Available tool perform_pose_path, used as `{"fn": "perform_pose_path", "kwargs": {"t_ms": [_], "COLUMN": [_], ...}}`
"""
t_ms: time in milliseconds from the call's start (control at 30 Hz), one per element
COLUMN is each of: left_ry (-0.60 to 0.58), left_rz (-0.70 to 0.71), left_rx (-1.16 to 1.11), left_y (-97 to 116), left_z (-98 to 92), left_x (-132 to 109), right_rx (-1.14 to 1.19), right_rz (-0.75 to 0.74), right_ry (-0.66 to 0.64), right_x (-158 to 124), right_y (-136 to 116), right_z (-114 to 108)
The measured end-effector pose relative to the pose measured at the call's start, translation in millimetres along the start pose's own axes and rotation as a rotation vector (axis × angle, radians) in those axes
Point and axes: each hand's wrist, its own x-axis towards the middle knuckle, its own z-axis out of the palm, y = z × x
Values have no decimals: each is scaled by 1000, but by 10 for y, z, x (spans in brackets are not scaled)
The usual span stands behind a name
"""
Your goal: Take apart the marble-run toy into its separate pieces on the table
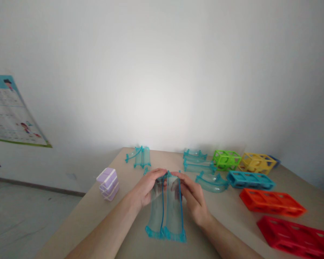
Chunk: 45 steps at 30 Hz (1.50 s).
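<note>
Two clear teal track pieces lie side by side in front of me, long edges touching. My left hand curls round the far end of the left piece. My right hand grips the far end of the right piece, fingers closed on its edge. The near ends of both pieces are at or just above the tan table; I cannot tell which.
More teal track pieces lie at the back, others and a curved one to the right. A lilac block stack stands left. Green, yellow, blue, orange and red frames fill the right side.
</note>
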Motion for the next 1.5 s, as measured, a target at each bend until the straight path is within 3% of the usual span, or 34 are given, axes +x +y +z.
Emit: {"fn": "perform_pose_path", "kwargs": {"t_ms": [167,300,367,533,633,800,900,1133,1500], "left_ry": [14,-46,-114,-333,-284,-150,-140,-173,-168], "left_rz": [25,-55,-76,-117,-18,369,397,267,197], "left_rx": [-32,-68,-73,159,345,460,440,355,316], "left_y": [9,92,125,88,53,53,35,-12,8], "left_z": [-10,1,3,-6,-13,6,19,13,27], "left_x": [3,-51,-89,-130,-116,-95,-86,-75,-104], "right_rx": [-361,-519,-435,-6,46,178,305,332,218], "right_rz": [-230,-300,-233,174,248,341,427,436,419], "right_ry": [-119,35,65,132,174,109,62,75,127], "right_x": [77,124,134,148,152,108,78,92,102], "right_y": [-8,-29,-13,101,137,125,101,33,3], "right_z": [-23,-19,-9,23,36,88,120,103,112]}}
